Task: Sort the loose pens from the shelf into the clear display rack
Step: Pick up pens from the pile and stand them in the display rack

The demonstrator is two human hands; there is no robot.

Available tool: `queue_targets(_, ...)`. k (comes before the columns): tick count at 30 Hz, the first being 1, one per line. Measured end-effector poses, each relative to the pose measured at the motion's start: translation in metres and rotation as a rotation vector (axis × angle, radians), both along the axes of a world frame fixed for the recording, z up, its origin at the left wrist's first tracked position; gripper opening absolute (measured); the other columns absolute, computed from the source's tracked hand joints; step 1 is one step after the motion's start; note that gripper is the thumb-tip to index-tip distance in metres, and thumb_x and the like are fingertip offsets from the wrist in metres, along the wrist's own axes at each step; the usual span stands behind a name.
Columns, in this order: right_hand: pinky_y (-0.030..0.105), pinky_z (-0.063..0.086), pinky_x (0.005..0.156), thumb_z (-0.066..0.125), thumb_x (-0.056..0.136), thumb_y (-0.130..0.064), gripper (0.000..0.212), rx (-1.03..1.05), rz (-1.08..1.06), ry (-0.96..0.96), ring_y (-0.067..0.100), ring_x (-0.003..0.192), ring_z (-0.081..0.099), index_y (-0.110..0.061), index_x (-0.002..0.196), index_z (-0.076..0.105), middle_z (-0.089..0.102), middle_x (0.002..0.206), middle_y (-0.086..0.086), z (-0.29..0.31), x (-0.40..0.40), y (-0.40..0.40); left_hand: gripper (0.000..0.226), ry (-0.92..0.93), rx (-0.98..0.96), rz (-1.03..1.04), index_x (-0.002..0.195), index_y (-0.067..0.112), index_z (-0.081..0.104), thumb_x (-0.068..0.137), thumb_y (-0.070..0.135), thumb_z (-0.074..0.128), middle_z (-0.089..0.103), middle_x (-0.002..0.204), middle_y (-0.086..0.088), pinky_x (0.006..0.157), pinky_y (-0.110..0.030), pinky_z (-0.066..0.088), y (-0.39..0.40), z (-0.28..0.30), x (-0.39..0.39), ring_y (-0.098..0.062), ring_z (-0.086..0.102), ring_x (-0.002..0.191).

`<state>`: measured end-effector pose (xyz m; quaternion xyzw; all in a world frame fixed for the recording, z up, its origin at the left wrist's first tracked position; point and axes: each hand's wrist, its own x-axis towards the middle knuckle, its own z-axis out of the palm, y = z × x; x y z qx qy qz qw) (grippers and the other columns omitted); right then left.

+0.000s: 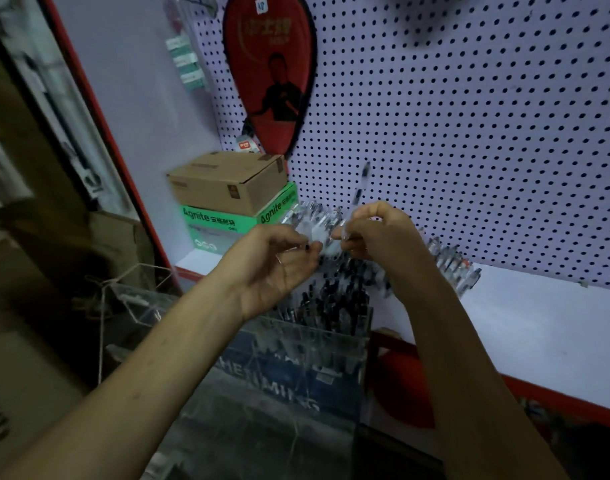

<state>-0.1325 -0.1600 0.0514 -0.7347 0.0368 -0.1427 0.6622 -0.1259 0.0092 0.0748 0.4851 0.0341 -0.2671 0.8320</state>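
A: How far along is it?
B: The clear display rack (pixel 317 327) already holds many pens. The left hand (pixel 279 268) pinches what looks like a blurred bundle; the right hand (pixel 376 230) grips a pen (pixel 360 188) upright.
A: What's left?
B: Loose pens (pixel 449 261) lie on the shelf (pixel 539 323) at the right

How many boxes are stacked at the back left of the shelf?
2: a brown cardboard box lies on a green box, beside the pegboard. Others may be hidden behind them.
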Motion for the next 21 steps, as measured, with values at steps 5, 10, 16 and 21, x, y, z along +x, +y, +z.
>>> queue_targets(5, 0.031, 0.046, 0.056, 0.075, 0.080, -0.019, 0.036, -0.108, 0.012, 0.110, 0.018, 0.067, 0.060, -0.022, 0.109, 0.055, 0.069, 0.093, 0.008, 0.002, -0.011, 0.016, 0.012, -0.192, 0.338, -0.022, 0.094, 0.007, 0.057, 0.088, -0.003, 0.053, 0.071, 0.079, -0.011, 0.051, -0.025, 0.054, 0.027, -0.015, -0.021, -0.015, 0.058, 0.052)
queue_targets(10, 0.038, 0.053, 0.066, 0.075, 0.080, -0.013, 0.038, -0.260, 0.085, 0.095, 0.017, 0.066, 0.064, -0.026, 0.113, 0.061, 0.072, 0.087, 0.003, -0.002, -0.019, 0.031, 0.015, -0.523, 0.765, 0.166, 0.101, -0.004, 0.061, 0.091, 0.006, 0.062, 0.072, 0.080, -0.019, 0.056, -0.030, 0.056, 0.047, -0.033, -0.021, -0.020, 0.066, 0.059)
queue_targets(16, 0.060, 0.056, 0.068, 0.069, 0.076, -0.006, 0.025, -0.317, 0.054, 0.042, 0.039, 0.077, 0.069, -0.012, 0.097, 0.058, 0.073, 0.076, 0.011, 0.001, -0.021, 0.048, 0.032, -0.873, 1.020, 0.273, 0.082, 0.004, 0.066, 0.091, 0.035, 0.065, 0.067, 0.070, -0.009, 0.060, -0.039, 0.054, 0.056, -0.054, -0.016, -0.022, 0.064, 0.061)
queue_targets(21, 0.054, 0.058, 0.070, 0.058, 0.090, -0.022, 0.018, -0.415, 0.074, 0.004, 0.022, 0.072, 0.071, -0.008, 0.094, 0.050, 0.071, 0.082, 0.009, -0.009, -0.011, 0.060, 0.034, -0.947, 1.189, 0.208, 0.074, -0.001, 0.069, 0.086, 0.031, 0.071, 0.066, 0.066, -0.015, 0.058, -0.034, 0.048, 0.057, -0.058, -0.010, -0.031, 0.061, 0.064)
